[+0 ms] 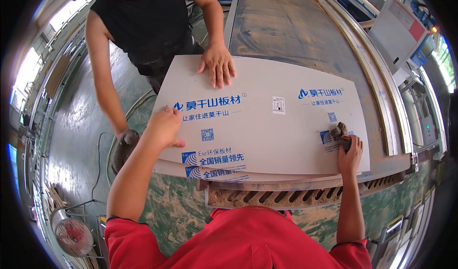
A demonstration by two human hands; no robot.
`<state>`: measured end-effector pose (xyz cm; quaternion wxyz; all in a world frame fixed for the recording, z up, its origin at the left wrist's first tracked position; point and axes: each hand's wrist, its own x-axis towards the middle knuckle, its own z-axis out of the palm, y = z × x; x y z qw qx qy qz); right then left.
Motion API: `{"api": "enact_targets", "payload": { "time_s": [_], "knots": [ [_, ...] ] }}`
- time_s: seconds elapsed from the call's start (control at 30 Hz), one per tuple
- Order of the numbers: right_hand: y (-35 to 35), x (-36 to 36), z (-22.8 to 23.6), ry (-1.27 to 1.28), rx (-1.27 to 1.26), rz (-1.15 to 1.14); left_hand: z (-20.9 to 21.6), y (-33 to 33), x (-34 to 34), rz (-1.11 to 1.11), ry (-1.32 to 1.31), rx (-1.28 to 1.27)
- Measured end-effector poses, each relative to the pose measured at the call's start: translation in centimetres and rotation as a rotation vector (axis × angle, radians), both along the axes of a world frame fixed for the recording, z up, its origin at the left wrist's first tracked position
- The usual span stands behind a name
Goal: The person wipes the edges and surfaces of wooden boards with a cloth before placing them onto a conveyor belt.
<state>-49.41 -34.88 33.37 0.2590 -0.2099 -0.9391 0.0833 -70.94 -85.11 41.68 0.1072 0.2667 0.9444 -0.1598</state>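
Note:
A large white board (267,140) with blue print lies in front of me, and the edge of a second printed board (219,174) shows under its near edge. My left hand (163,127) rests on the board near its left edge, its thumb stretched out and its other fingers bent and partly hidden. At the right end of the board, my right hand (350,153) is closed around a bunched, fuzzy dark grey glove or rag (340,132) with a bit of orange on it. A co-worker's bare hand (218,67) lies flat on the far left part of the board.
The co-worker (143,25) in black stands at the far left, with a grey-gloved hand (125,149) beside the board. A dusty machine bed (286,25) stretches behind, with long rails (377,87) and a control cabinet (398,30) at right. A fan (73,235) stands lower left.

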Motion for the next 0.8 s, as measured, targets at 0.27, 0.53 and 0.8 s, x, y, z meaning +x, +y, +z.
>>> {"api": "enact_targets", "payload": {
  "time_s": [0.27, 0.53, 0.8],
  "knots": [
    [-0.2, -0.1, 0.1, -0.005, -0.047, 0.009, 0.1, 0.7, 2.5, 0.072, 0.159, 0.010],
    [0.3, 0.0, -0.6, -0.033, -0.060, -0.033, -0.9, 7.9, 15.0, -0.444, -0.408, 0.952],
    [2.0, 0.5, -2.1, -0.029, -0.061, -0.023, -5.2, 5.5, 20.1, -0.031, -0.647, 1.091]
  ]
}}
